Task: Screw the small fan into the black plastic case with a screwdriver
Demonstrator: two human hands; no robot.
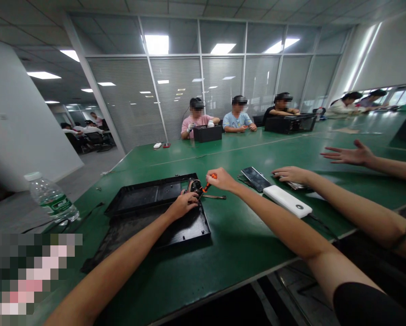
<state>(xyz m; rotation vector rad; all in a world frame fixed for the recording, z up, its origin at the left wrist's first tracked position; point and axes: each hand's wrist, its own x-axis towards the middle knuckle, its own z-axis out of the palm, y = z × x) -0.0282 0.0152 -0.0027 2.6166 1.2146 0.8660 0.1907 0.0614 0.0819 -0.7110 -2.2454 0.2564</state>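
Observation:
An orange-handled screwdriver (209, 180) is in the grip of my right hand (222, 179), slanting down to the left. Its tip meets a small dark part with loose wires (194, 184) at the right end of an opened black plastic case (128, 199). My left hand (183, 204) rests over the case beside that part, fingers bent inward and close together. What those fingertips pinch, if anything, is too small to tell. A short bundle of wires (216, 197) runs out onto the green table (236, 244) to the right.
A white power bank (287, 201) and a dark phone (255, 178) lie to the right, near another person's hands (293, 175). A water bottle (53, 199) stands at the left edge. Across the table, several people sit with black boxes (207, 133).

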